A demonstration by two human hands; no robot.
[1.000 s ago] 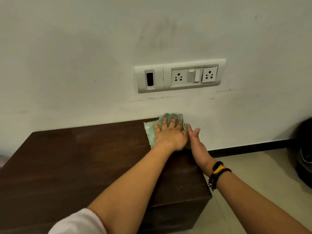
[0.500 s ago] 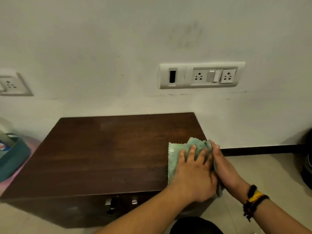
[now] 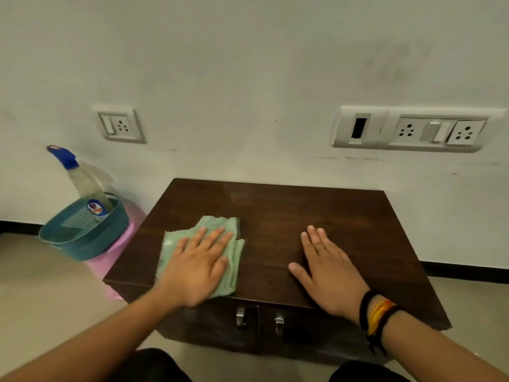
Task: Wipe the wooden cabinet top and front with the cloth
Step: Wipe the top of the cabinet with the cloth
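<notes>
A low dark wooden cabinet (image 3: 316, 216) stands against the white wall, its top facing me and two front doors with metal handles (image 3: 241, 315) below. A folded pale green cloth (image 3: 220, 230) lies on the left part of the top. My left hand (image 3: 198, 268) presses flat on the cloth with fingers spread. My right hand (image 3: 327, 268) rests flat and bare on the wood to the right, well apart from the cloth. That wrist wears black and yellow bands.
Left of the cabinet, a teal basket (image 3: 82, 238) holding a spray bottle (image 3: 80, 177) sits on a pink stool. Switch and socket plates (image 3: 413, 130) are on the wall above. Beige floor surrounds the cabinet.
My left hand slid the cloth from the cabinet's right edge to its left part. My right hand left the cloth and now lies flat on the wood. The view shifted left.
</notes>
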